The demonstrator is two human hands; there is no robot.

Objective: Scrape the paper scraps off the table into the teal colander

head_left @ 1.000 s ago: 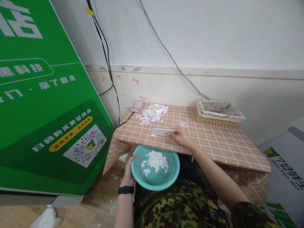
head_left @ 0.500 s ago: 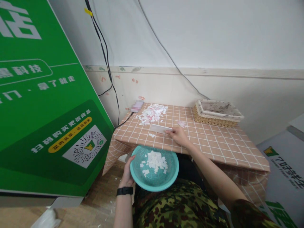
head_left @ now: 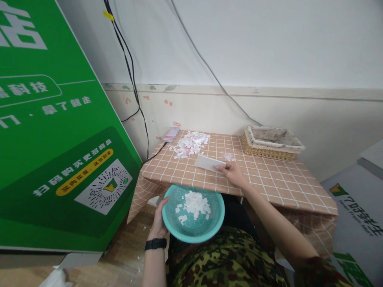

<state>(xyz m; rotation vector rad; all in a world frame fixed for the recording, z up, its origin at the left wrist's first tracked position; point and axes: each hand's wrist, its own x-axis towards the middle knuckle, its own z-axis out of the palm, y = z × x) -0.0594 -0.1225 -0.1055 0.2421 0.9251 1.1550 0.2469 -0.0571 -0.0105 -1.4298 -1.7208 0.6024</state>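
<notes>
My left hand [head_left: 158, 224] grips the rim of a teal plastic basket [head_left: 193, 213] just below the table's front edge; white paper scraps [head_left: 194, 203] lie inside it. My right hand [head_left: 235, 174] pinches a flat white card [head_left: 208, 163] over the checked tablecloth [head_left: 269, 179], its far end lifted a little. A pile of white and pink scraps [head_left: 190, 144] lies at the table's far left. A black watch [head_left: 156, 244] is on my left wrist.
A wicker basket with a cloth liner [head_left: 273, 142] stands at the back right of the table. A big green sign board [head_left: 54, 131] leans on the left. Black cables [head_left: 134, 91] hang down the wall. A small pink object [head_left: 171, 134] lies at the back left corner.
The few scraps by the table's front edge are gone. My right hand has raised the white card off the cloth and shifted it slightly right. The basket stays held below the edge.
</notes>
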